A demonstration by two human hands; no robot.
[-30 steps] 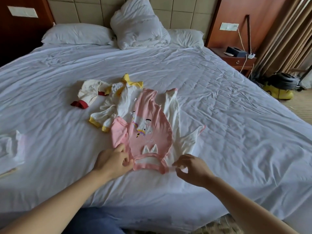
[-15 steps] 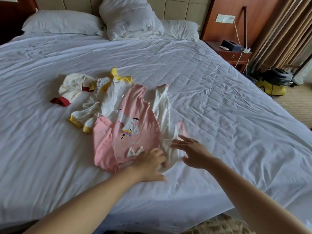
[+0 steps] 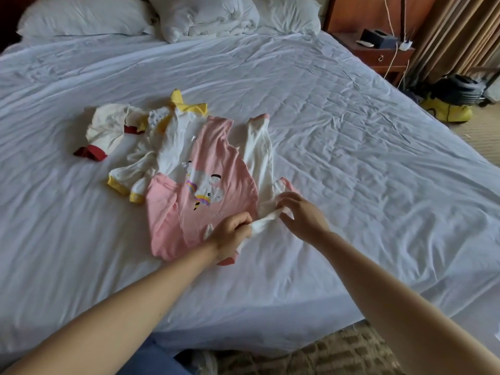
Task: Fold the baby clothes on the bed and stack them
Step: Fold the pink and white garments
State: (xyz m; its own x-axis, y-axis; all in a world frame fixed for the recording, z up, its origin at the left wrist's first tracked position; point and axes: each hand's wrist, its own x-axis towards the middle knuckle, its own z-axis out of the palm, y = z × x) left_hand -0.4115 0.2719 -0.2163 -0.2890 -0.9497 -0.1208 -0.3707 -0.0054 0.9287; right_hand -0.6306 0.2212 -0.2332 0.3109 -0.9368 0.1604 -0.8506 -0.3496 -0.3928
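Head view, the only one: baby clothes lie unfolded mid-bed (image 3: 351, 136), none stacked in view. The pink romper (image 3: 208, 171) lies flat, its unicorn print up. The white garment (image 3: 259, 150) lies partly under the romper's 3 o'clock edge. The yellow-trimmed piece (image 3: 167, 142) is bunched at the romper's 10 o'clock and overlaps it, and the red-trimmed piece (image 3: 105, 128) sits further out at 10 o'clock. The left hand (image 3: 232, 234), at the romper's 5 o'clock corner, is curled and pinches a strip of the white garment. The right hand (image 3: 303, 215), just at 3 o'clock of the left, pinches the same strip between thumb and fingers, so the cloth is taut between the two hands. The risks are judged, not seen. Because the white garment is tucked under the romper, pulling it could drag or rumple the romper and shift the overlapping yellow-trimmed piece. The left hand's knuckles sit on the pink hem, so it may catch both layers and lift the wrong item. Thin, stretchy fabric may slip from a fingertip pinch or fold crooked. The loose bed sheet may wrinkle under the fold and leave any stack uneven.
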